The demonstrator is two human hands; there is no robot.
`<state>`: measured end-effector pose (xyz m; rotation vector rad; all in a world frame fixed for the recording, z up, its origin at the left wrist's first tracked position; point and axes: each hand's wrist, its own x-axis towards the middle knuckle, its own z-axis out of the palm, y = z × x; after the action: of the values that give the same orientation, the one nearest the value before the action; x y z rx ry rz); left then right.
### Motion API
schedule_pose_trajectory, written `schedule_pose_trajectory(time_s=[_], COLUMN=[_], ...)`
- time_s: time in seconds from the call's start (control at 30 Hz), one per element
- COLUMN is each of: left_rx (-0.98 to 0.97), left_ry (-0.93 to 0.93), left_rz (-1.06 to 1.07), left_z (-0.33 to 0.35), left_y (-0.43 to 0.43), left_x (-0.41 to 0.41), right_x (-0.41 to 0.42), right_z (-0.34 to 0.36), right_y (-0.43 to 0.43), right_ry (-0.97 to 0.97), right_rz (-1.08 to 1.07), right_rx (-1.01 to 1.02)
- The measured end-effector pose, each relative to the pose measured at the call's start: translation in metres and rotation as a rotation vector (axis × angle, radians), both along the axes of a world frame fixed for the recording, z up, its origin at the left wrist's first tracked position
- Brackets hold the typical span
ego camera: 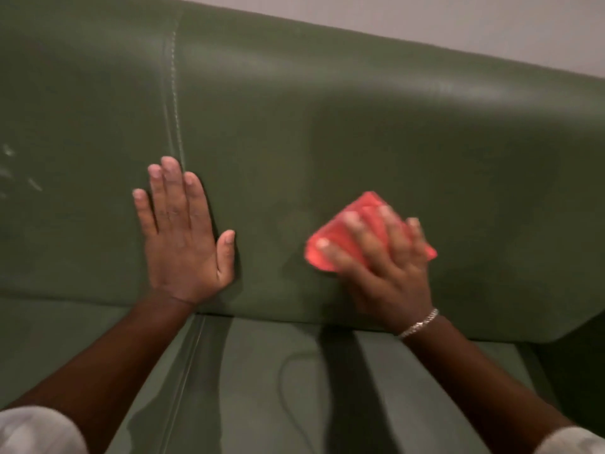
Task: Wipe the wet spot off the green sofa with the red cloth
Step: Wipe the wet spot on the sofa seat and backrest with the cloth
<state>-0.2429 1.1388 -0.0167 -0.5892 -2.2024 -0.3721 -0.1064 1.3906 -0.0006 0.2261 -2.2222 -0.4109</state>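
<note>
The green sofa (360, 126) fills the view, its backrest facing me. My right hand (383, 267) presses the folded red cloth (343, 231) flat against the lower part of the backrest, fingers spread over it; the hand and cloth are blurred. A faint darker, damp-looking patch (294, 224) lies on the backrest just left of the cloth. My left hand (183, 237) rests flat and open on the backrest, beside the stitched seam (173, 103), holding nothing.
The seat cushions (262, 388) lie below my forearms, with a seam between them and a faint curved mark. Pale scuffs (19, 172) mark the backrest at far left. A light wall (458, 18) rises behind the sofa's top edge.
</note>
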Motion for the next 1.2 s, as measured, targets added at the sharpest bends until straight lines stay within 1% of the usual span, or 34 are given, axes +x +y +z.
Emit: schedule_pose_trajectory(time_s=[0.07, 0.13, 0.2, 0.3, 0.37, 0.47, 0.5, 0.53, 0.57, 0.63, 0.7, 0.73, 0.77, 0.83, 0.9, 0.93, 0.97, 1.0, 1.07, 1.1, 1.13, 1.2], left_rx=[-0.025, -0.020, 0.075, 0.294, 0.521, 0.966, 1.053, 1.094, 1.105, 1.117, 1.139, 1.132, 1.111, 1.075, 1.064, 1.045, 1.013, 0.965, 0.834, 0.762, 0.703, 0.621], left_ry=[-0.084, -0.160, -0.249, -0.364, -0.434, -0.572, -0.594, -0.597, -0.588, -0.572, -0.581, -0.580, -0.567, -0.528, -0.508, -0.497, -0.491, -0.492, -0.494, -0.501, -0.517, -0.563], left_rz=[-0.017, -0.015, 0.051, 0.154, 0.236, 0.387, 0.420, 0.434, 0.437, 0.445, 0.460, 0.455, 0.449, 0.457, 0.454, 0.450, 0.443, 0.437, 0.426, 0.415, 0.410, 0.408], left_z=[-0.011, -0.025, -0.036, -0.045, -0.047, -0.046, -0.047, -0.048, -0.049, -0.056, -0.065, -0.070, -0.072, -0.078, -0.085, -0.088, -0.092, -0.097, -0.105, -0.108, -0.109, -0.110], left_y=[-0.011, -0.018, -0.025, -0.025, -0.028, -0.041, -0.046, -0.051, -0.057, -0.070, -0.093, -0.106, -0.116, -0.136, -0.147, -0.149, -0.151, -0.155, -0.171, -0.179, -0.192, -0.223], left_x=[0.013, 0.026, 0.037, 0.043, 0.038, 0.019, 0.013, 0.008, 0.004, -0.003, -0.014, -0.020, -0.024, -0.033, -0.040, -0.040, -0.040, -0.038, -0.034, -0.032, -0.032, -0.037], right_x=[0.002, -0.017, -0.048, -0.094, -0.121, -0.162, -0.174, -0.183, -0.190, -0.195, -0.191, -0.187, -0.181, -0.185, -0.202, -0.207, -0.212, -0.212, -0.205, -0.198, -0.193, -0.200], right_z=[0.017, 0.046, 0.075, 0.118, 0.143, 0.166, 0.168, 0.167, 0.162, 0.142, 0.114, 0.106, 0.103, 0.102, 0.100, 0.096, 0.088, 0.077, 0.054, 0.051, 0.051, 0.054], right_y=[0.015, 0.012, -0.013, -0.054, -0.086, -0.142, -0.165, -0.191, -0.217, -0.254, -0.261, -0.256, -0.246, -0.247, -0.282, -0.307, -0.326, -0.335, -0.321, -0.307, -0.299, -0.303], right_ry=[0.002, 0.005, -0.018, -0.068, -0.117, -0.118, -0.123, -0.145, -0.177, -0.289, -0.393, -0.389, -0.360, -0.278, -0.177, -0.175, -0.208, -0.253, -0.330, -0.353, -0.366, -0.346], right_rz=[-0.057, -0.038, 0.061, 0.222, 0.324, 0.327, 0.312, 0.303, 0.306, 0.336, 0.380, 0.391, 0.386, 0.368, 0.288, 0.273, 0.293, 0.343, 0.441, 0.463, 0.475, 0.449], right_rx=[-0.063, -0.112, -0.006, 0.243, 0.349, 0.332, 0.313, 0.308, 0.329, 0.454, 0.574, 0.597, 0.585, 0.477, 0.366, 0.327, 0.351, 0.438, 0.638, 0.694, 0.708, 0.666])
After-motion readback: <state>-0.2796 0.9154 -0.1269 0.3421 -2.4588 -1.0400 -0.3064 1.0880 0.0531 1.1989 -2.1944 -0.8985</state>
